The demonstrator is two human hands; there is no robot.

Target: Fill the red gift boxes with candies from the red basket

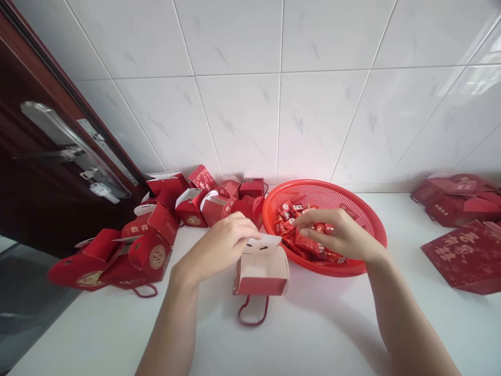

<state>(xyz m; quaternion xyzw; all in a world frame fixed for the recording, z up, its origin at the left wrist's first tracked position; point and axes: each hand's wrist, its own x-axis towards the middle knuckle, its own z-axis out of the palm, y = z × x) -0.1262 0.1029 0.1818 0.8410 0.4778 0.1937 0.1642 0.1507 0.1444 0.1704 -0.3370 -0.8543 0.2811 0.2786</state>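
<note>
In the middle of the white table stands a small red gift box (263, 266), its top open and its pale inside facing up. A dark red cord handle (253, 319) lies looped in front of it. My left hand (225, 241) is closed at the box's back left, its fingers on the raised rear flap. Over the red plastic basket (376, 224) hovers my right hand (336, 230), thumb and fingers apart, with nothing visible between them. Red wrapped candies (313, 245) are heaped beneath it, partly hidden by the hand.
Several red gift boxes (146, 256), flaps raised, crowd the left and back. Flattened-looking red boxes (465, 256) lie at the right. White wall tiles (238, 115) rise behind the table; a dark door (43, 172) with a metal handle stands at the left.
</note>
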